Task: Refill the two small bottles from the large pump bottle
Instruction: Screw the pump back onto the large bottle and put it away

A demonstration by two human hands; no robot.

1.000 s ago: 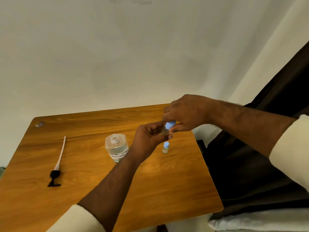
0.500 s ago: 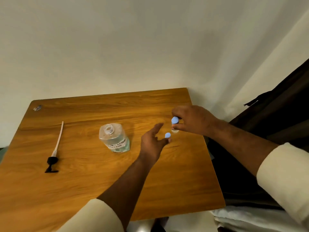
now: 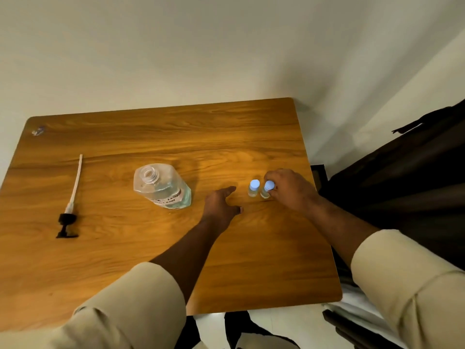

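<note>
On the wooden worktop (image 3: 125, 248) I see my right hand (image 3: 292, 190) at the right of centre, its fingers curled round the right small bottle (image 3: 266, 190), pinching it near the blue cap while it stands upright on the wood. Just beside it, to the left and nearly touching, stands the left small bottle (image 3: 253, 188), also upright and blue-capped, with no hand on it. My left hand (image 3: 220, 206) lies in the middle of the frame, fingers stretched and relaxed, thumb apart, holding nothing; it sits between the two little bottles and the large bottle (image 3: 163, 187), close to the first pair but touching neither. The large bottle is clear, with some liquid in its lower part and a white label bearing handwriting I cannot read; its neck is uncapped and it appears tilted in this wide-angle view. Well apart, at the left of the frame, the pump (image 3: 70, 205) lies flat on the wood, black head toward me and pale tube pointing away. A small clear object (image 3: 38, 130) sits at the upper left corner; I cannot tell what it is. Both my sleeves are beige.
</note>
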